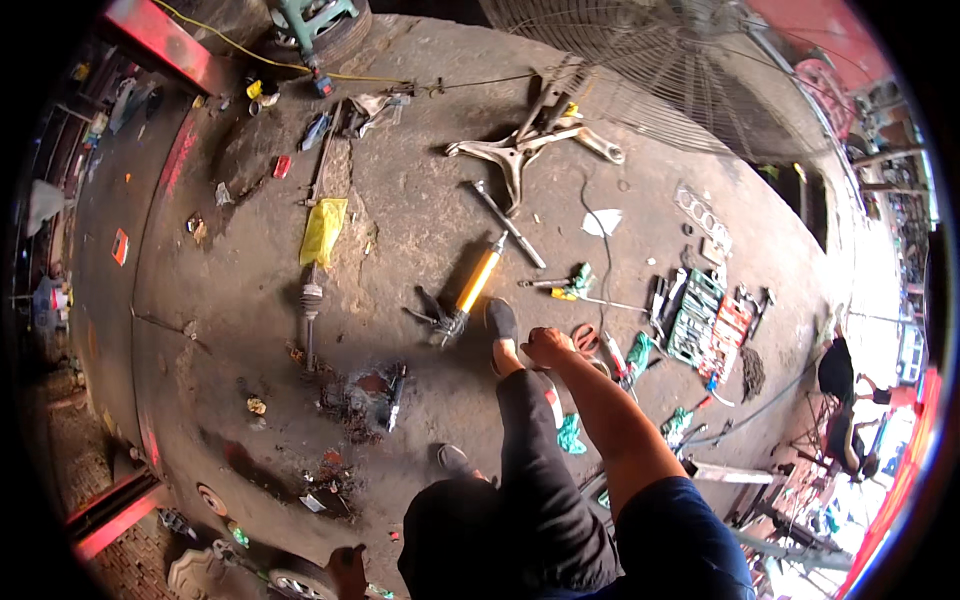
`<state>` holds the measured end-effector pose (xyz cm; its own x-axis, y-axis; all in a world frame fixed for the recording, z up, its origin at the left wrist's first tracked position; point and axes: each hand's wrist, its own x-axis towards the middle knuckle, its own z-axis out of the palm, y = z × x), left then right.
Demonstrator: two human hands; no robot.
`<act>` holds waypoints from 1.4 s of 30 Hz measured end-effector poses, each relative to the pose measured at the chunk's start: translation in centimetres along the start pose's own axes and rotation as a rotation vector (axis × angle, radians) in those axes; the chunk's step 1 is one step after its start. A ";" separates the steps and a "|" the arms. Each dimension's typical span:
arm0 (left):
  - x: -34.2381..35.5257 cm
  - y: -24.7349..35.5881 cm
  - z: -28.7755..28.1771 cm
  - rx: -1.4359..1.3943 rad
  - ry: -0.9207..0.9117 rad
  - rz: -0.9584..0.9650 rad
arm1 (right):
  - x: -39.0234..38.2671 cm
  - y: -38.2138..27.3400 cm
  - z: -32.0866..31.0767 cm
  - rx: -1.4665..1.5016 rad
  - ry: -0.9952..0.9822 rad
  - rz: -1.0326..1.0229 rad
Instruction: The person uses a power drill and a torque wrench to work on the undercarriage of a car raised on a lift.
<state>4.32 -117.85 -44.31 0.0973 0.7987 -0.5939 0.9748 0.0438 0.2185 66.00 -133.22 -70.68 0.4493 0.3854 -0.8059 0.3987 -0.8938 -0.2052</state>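
My right hand (548,345) is held over the floor beside my outstretched dark-shod foot (500,326), its fingers curled; what, if anything, is inside them is hidden. Behind it lie a red looped tool (586,338) and a green glove (640,352). A yellow strut with a dark bracket (478,276) lies just beyond that foot, near a long metal bar (508,222). My left hand (346,568) shows dimly at the lower edge, left of my knee; its fingers are too dark to read.
Control arms (515,160) lie by a large fan guard (660,70). An open toolbox (700,320) is at right, a drive shaft (310,320) and oily stain (350,400) at left. People in dark clothes (840,375) are at far right. A red beam (180,45) is upper left.
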 end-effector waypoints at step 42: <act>-0.6 27.5 -16.9 -0.597 0.521 0.316 | -19.7 -17.2 -21.7 0.878 -0.297 -1.005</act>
<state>27.65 -106.95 -24.86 0.0998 0.9944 -0.0361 0.6337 -0.0356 0.7728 67.67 -120.50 -39.18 0.0385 0.9853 -0.1665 -0.2357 -0.1529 -0.9597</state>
